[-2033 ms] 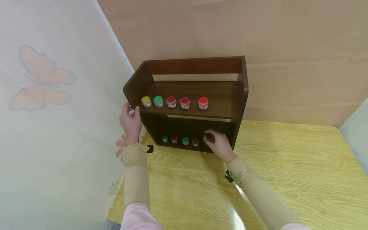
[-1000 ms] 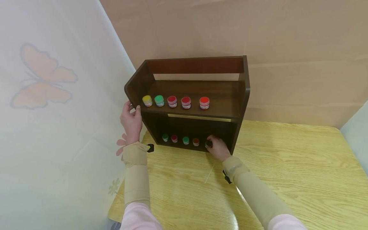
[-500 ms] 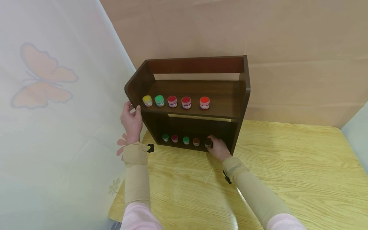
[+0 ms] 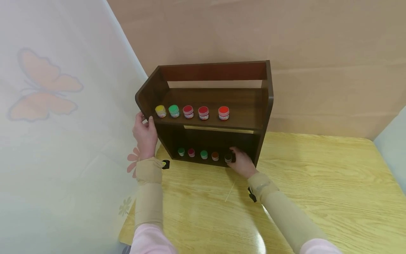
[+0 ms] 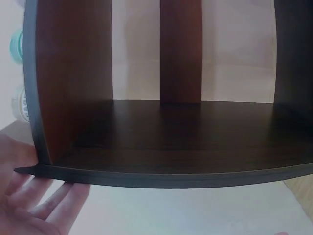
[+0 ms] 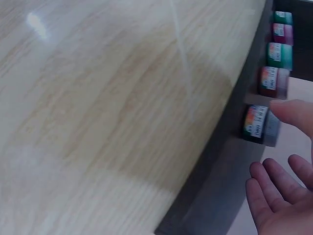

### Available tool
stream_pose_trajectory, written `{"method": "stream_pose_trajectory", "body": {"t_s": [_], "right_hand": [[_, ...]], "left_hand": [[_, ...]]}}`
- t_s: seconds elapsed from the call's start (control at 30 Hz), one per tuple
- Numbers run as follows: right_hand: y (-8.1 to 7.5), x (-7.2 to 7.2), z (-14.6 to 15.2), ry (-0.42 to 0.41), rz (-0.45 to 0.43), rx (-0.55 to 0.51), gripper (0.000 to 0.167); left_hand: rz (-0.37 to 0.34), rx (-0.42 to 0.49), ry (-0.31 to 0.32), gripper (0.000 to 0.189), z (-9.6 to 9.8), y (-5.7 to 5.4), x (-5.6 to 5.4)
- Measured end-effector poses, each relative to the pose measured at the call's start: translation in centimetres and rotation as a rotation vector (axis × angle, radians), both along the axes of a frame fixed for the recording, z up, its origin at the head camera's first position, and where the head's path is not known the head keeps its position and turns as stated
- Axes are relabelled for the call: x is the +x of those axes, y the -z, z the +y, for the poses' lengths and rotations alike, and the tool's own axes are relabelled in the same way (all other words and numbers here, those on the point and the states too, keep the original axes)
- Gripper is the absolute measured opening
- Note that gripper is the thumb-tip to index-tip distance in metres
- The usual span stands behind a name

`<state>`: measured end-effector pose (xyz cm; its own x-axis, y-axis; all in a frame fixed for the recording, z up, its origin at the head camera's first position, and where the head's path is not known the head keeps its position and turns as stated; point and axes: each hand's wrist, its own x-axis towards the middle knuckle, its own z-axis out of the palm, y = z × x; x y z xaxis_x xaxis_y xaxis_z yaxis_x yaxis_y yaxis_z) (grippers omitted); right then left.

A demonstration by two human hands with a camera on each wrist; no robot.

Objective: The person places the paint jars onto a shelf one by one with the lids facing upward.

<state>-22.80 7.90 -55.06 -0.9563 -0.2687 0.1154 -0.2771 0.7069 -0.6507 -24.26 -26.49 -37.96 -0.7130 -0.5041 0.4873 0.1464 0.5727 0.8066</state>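
A dark brown two-tier shelf stands on the table against the back wall. My left hand holds its left side panel, thumb at the front edge and fingers behind, as the left wrist view also shows. On the lower tier, a small dark-lidded paint jar stands upright at the right end of a row. My right hand is beside it with fingers spread; in the right wrist view the thumb lies close to the lid and the other fingers stand apart from the jar.
Left of the dark jar are a brown-lidded jar, a green one and others. The upper tier bears a yellow jar, a green jar and several red ones. A white curtain hangs close on the left.
My right hand has lowered the dark jar onto the lower tier at the row's right end, and its fingers have since spread off it. The left hand has stayed on the side panel.
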Motion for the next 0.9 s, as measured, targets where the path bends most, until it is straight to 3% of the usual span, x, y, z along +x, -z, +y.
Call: {"method": "stream_pose_trajectory", "body": {"t_s": [0.1,0.23,0.33,0.43,0.57,0.7,0.9], "right_hand": [[-0.7,0.0,0.0,0.006,-0.012,-0.015,0.067],[-2.1,0.3,0.0,-0.003,-0.049,-0.037,0.068],[-3.4,0.8,0.1,-0.007,-0.049,-0.054,0.068],[-4.7,1.4,0.1,-0.004,-0.018,-0.061,0.066],[-6.5,2.1,0.2,0.003,0.042,-0.054,0.062],[-8.5,3.1,0.4,0.004,0.076,-0.089,0.059],[-11.0,5.4,1.9,-0.023,0.102,-0.18,0.054]], "left_hand": [[0.003,0.0,0.004,0.041,0.1,-0.3,0.2],[0.021,-0.082,-0.085,0.06,0.9,-0.7,1.4],[0.096,-0.208,-0.16,0.065,2.1,-1.2,2.7],[0.199,-0.311,-0.159,0.061,3.6,-1.9,3.9],[0.313,-0.356,-0.074,0.055,5.9,-2.7,5.8],[0.389,-0.375,0.069,0.05,8.3,-3.2,7.6],[0.352,-0.422,0.292,0.039,11.4,-2.8,9.8]]}}
